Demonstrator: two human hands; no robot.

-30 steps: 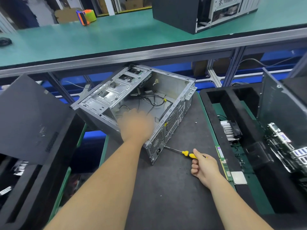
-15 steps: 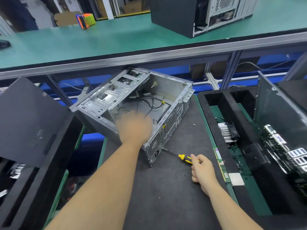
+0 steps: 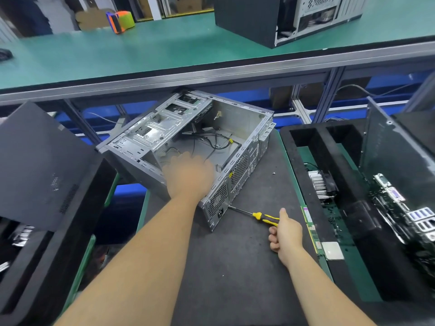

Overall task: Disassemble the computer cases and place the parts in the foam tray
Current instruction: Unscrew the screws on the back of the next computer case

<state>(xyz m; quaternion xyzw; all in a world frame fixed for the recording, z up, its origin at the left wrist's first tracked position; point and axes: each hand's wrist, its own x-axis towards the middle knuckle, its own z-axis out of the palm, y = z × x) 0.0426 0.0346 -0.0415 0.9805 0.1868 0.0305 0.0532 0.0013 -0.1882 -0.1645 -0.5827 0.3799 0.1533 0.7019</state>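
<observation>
I see the open computer case (image 3: 188, 147) lying on its side on the dark tabletop (image 3: 235, 267), with loose cables (image 3: 211, 142) inside. My left hand (image 3: 188, 177) reaches over the case's near edge, blurred, so I cannot tell its grip. My right hand (image 3: 286, 231) has its grip closed round the yellow-and-black screwdriver (image 3: 261, 216), whose tip meets the case's rear panel. The black foam tray (image 3: 353, 215) sits just right, holding a heatsink (image 3: 319, 184), motherboard (image 3: 400, 208) and memory stick (image 3: 310, 227).

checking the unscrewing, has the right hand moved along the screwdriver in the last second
Cannot tell: the right hand grips the screwdriver handle, tip at the case rear corner, as before; the camera itself shifted.
</observation>
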